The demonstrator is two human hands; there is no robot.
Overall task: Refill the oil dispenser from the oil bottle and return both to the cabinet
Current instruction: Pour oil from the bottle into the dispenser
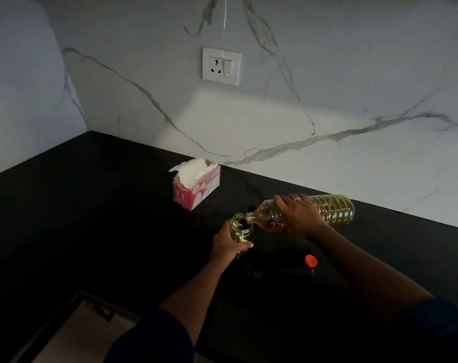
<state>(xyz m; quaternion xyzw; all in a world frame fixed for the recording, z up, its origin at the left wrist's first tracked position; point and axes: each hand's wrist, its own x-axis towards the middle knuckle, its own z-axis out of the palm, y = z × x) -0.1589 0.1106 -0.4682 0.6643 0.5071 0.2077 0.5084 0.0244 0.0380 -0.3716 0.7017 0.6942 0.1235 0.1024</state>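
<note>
Fingers [285, 203] grip tipped oil bottle [332, 209]; left hand [227, 244] holds dispenser [239, 226].

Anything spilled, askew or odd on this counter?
No spill is plainly visible. The tissue box looks ragged, its top torn open with tissue sticking out. The red cap lies loose on the counter, expected while pouring.

Dark blue sleeves [154, 336]; pale finger ring [297, 198]

Ribbed clear oil bottle [332, 209] tipped near-horizontal, mouth at rim of my oil dispenser [239, 229]: open glass jar, upright on counter [91, 205].
</note>
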